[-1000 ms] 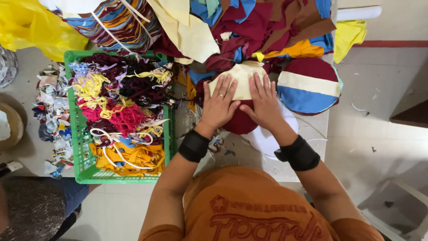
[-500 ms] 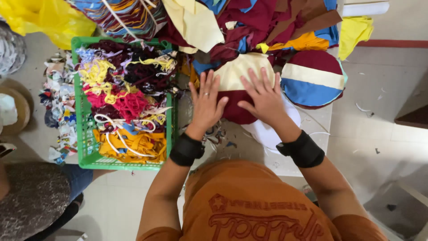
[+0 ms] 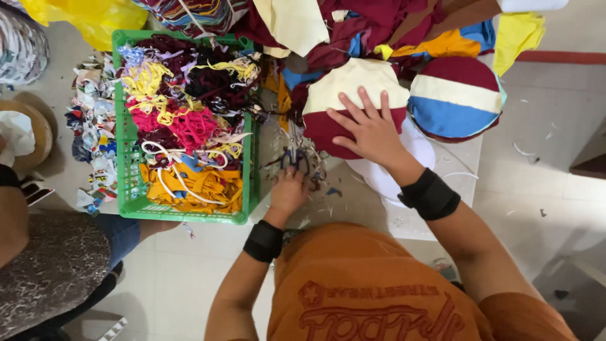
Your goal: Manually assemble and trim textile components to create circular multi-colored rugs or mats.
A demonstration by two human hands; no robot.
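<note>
Your right hand point(image 3: 369, 129) lies flat, fingers spread wide, on the cream-and-maroon cloth piece point(image 3: 353, 95) at twelve o'clock on the white table point(image 3: 435, 215); press evenly so it can't slide. Your left hand point(image 3: 289, 189) is down at nine o'clock of it, fingers curled into the pile of small scraps point(image 3: 300, 158) beside the green basket point(image 3: 129, 189); whether they pinch anything I cannot tell. Take the scraps in a light gathered pinch, not a sweep, or bits scatter off the edge. The striped round piece point(image 3: 454, 98) sits at three o'clock, near but apart; leave it be.
</note>
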